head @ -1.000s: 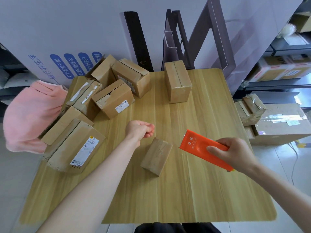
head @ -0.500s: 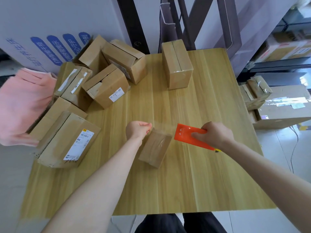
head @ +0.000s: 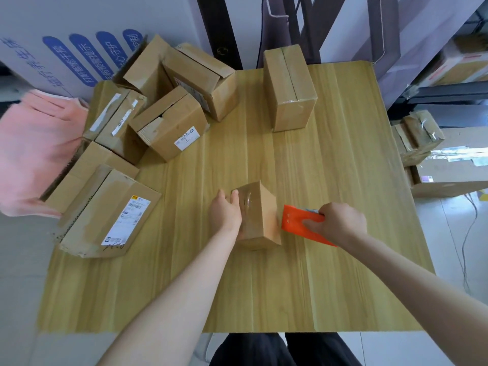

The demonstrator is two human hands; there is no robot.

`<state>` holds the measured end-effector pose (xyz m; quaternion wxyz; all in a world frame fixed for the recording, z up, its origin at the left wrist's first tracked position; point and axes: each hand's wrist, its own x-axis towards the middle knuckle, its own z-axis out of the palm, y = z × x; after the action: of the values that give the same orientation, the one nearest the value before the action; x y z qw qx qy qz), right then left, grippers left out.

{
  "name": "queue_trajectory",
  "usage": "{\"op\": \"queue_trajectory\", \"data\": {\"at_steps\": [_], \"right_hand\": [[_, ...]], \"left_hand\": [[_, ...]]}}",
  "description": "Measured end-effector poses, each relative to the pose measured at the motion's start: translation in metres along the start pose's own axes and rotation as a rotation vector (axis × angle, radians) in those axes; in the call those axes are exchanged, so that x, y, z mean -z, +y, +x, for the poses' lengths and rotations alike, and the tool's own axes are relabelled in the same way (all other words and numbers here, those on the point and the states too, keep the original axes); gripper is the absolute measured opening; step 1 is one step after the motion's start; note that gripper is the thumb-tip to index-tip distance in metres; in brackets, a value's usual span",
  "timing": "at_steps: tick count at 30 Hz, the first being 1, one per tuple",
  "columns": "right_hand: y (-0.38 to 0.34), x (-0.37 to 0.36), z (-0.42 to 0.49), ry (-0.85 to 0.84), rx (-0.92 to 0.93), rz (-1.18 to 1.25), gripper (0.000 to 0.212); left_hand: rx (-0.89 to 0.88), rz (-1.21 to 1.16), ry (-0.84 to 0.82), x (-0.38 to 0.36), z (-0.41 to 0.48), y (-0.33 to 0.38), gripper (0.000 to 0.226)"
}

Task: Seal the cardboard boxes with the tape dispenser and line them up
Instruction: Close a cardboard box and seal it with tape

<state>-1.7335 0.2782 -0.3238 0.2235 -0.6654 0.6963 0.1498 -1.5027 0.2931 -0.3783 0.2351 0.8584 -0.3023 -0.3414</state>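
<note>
The wooden table [head: 343, 273] fills the middle of the frame, and judging by what lies on it, most of the job is still to do. In the upper left a pile of cardboard boxes [head: 169, 122] sits jumbled at all angles. Several have flaps lifting or gaping, so I take these as not yet sealed and certainly not lined up. Below them, at the left edge, a large flat box [head: 105, 215] with a white shipping label lies askew.

At the upper centre one taller box [head: 287, 91] stands apart from the pile. Glossy tape shows over its seam and front end, so it looks finished and may be the start of the row.

The small box [head: 260, 220] at the centre of the frame is the one in hand, with a shiny strip of tape already showing across its top. The orange tape dispenser [head: 295, 223] sits just at its right side. Whether the blade touches the cardboard I cannot tell.

The right hand [head: 340, 223] has its fingers wrapped tight round the dispenser. The left hand [head: 225, 212] braces the box's left side, fingers fairly straight and close together against it.
</note>
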Motion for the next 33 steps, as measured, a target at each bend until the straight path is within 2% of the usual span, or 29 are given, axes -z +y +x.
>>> {"op": "queue_trajectory", "data": {"at_steps": [4,5,8,10,12,14,17,21,24,28,33], "right_hand": [[-0.005,0.001,0.002,0.054,-0.030,0.051,0.042],[-0.006,0.001,0.003,0.071,-0.035,0.053,0.042],[-0.009,0.002,0.002,0.076,-0.052,0.037,0.041],[-0.009,-0.001,0.000,0.075,-0.059,0.033,0.041],[-0.006,-0.003,-0.001,0.074,-0.069,0.062,0.040],[-0.003,-0.004,-0.003,0.071,-0.076,0.077,0.040],[0.002,-0.004,-0.005,0.078,-0.096,0.105,0.040],[0.019,0.002,-0.019,0.096,-0.185,0.183,0.041],[0.030,0.004,-0.037,0.132,-0.247,0.444,0.043],[0.016,-0.008,-0.047,0.114,-0.285,0.726,0.047],[-0.011,-0.011,-0.044,0.070,-0.231,0.717,0.043]], "left_hand": [[-0.018,-0.052,-0.019,-0.006,-0.001,-0.004,0.057],[-0.019,-0.058,-0.046,-0.008,-0.002,-0.002,0.063],[0.076,-0.091,-0.150,-0.016,-0.009,0.002,0.101],[0.081,-0.139,-0.093,-0.020,-0.015,0.000,0.108],[-0.046,-0.167,0.097,-0.018,-0.024,-0.005,0.095],[-0.215,-0.155,0.237,-0.015,-0.033,-0.009,0.070],[-0.325,-0.036,0.131,-0.016,-0.041,-0.010,0.042],[-0.209,-0.083,-0.023,-0.018,-0.041,-0.010,0.041],[-0.095,-0.173,-0.098,-0.024,-0.046,-0.006,0.041],[0.070,-0.328,-0.076,-0.043,-0.059,-0.001,0.041],[0.222,-0.511,-0.061,-0.061,-0.078,-0.003,0.036]]}}
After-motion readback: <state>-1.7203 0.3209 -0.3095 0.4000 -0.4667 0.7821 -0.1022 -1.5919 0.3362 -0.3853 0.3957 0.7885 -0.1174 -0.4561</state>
